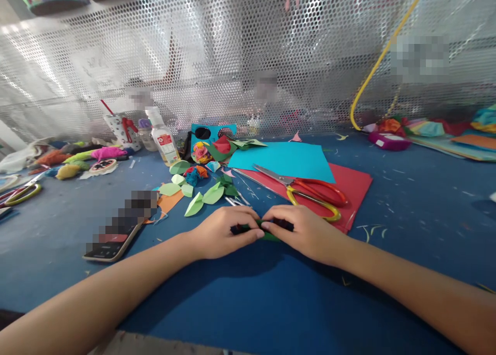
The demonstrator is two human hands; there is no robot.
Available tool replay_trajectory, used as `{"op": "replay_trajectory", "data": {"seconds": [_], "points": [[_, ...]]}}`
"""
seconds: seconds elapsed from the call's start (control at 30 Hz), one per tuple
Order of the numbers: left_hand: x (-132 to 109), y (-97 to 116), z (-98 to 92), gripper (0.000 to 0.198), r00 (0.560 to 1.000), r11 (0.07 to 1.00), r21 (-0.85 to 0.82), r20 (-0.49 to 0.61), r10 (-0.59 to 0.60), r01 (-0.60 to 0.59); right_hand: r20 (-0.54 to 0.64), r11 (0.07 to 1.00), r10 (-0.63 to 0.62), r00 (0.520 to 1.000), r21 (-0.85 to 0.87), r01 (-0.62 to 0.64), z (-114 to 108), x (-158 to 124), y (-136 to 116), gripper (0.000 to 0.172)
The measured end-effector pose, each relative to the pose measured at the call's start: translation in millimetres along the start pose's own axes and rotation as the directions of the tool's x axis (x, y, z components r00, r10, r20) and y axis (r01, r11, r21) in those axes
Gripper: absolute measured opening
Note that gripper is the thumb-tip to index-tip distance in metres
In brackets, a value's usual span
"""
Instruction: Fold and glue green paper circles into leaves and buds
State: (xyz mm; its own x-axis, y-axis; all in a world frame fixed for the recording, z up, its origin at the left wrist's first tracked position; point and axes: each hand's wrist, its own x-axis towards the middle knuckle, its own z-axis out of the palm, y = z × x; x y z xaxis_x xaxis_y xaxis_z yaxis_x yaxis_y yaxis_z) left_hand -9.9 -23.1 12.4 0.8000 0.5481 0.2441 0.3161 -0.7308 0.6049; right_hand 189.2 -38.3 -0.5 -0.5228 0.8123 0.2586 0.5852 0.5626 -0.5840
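Pinching a green piece [272, 236] together, the left hand [221, 232] and right hand [308, 230] are near scissors [287, 180].

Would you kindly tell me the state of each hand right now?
Left hand: closed, pinching a piece of green paper.
Right hand: closed, pinching the same green paper.

Held green piece [272, 236] looked papery; blue sheet [294, 156], matt paper; scissors [287, 180] had shiny metal blades, glossy plastic handles; screen [217, 45], perforated metal.
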Motion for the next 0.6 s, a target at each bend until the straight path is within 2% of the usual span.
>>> {"op": "replay_trajectory", "data": {"seconds": [0.6], "points": [[-1.0,0.7,0.5,0.018,0.999,1.000,-0.026,-0.032,-0.014,0.013,-0.055,1.000,0.010,0.998,0.018,-0.009,-1.3,0.3,-2.4,0.018]]}}
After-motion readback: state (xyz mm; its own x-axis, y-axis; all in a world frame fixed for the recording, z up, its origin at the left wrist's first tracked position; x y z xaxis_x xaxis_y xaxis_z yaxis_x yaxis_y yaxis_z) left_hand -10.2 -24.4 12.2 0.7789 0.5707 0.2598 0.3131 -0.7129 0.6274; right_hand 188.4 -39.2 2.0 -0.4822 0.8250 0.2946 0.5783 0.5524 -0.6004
